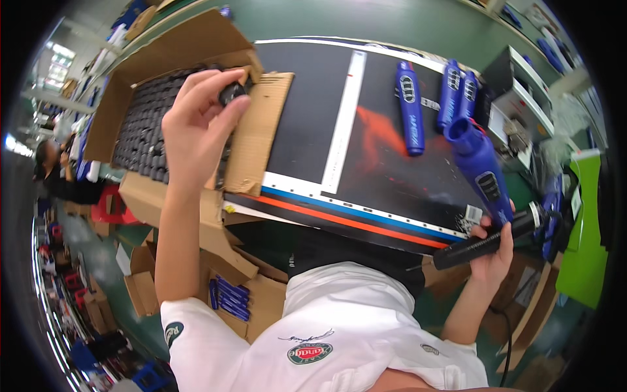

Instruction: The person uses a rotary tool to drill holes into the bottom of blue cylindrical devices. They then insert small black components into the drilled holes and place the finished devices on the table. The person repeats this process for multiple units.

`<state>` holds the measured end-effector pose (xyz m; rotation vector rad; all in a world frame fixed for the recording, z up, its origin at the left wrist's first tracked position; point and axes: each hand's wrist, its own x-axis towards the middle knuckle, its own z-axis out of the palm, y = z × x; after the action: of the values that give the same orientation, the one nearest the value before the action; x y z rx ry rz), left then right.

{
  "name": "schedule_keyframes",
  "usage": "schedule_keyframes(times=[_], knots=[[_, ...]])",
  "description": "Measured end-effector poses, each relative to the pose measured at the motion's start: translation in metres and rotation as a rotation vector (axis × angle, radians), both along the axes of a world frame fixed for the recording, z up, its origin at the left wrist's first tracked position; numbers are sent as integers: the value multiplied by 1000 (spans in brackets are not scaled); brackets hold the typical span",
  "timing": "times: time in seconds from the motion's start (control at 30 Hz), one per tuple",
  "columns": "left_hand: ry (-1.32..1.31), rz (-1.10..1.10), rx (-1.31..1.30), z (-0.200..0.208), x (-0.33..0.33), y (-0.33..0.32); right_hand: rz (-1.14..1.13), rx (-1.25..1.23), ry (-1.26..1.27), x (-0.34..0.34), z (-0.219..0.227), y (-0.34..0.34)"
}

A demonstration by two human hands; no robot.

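Observation:
Above a carton's right side, my left hand (pixel 199 127) is closed, pinching a small round black part (pixel 232 93) between thumb and fingertips. My right hand (pixel 493 255), at the table's near right edge, is closed on a black electric screwdriver (pixel 473 248), its thin bit pointing left. The same hand also grips the narrow lower end of a blue bottle-shaped housing (pixel 482 166). That housing tilts up to the left, its wide open mouth uppermost. The open cardboard carton (pixel 108 124) holds rows of small dark parts (pixel 144 130).
Several blue housings lie at the back right of the black table (pixel 300 130), one (pixel 410 108) apart from the others. A lower box (pixel 261 307) holds blue pieces (pixel 230 299). A bright green sheet (pixel 581 228) hangs at right. Another person (pixel 55 173) is far left.

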<state>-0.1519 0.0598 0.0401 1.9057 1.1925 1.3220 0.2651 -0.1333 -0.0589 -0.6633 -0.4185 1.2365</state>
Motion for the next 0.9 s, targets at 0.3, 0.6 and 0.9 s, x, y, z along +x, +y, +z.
schedule_keyframes(times=[0.3, 0.6, 0.9], knots=[[-539, -422, -399, -23, 99, -62, -25, 10, -213, -2, 20, 5], [-456, -586, -426, -27, 111, -52, -44, -32, -400, 10, 30, -6], [-196, -537, -208, -21, 106, -51, -1, -34, -527, 10, 38, -3]])
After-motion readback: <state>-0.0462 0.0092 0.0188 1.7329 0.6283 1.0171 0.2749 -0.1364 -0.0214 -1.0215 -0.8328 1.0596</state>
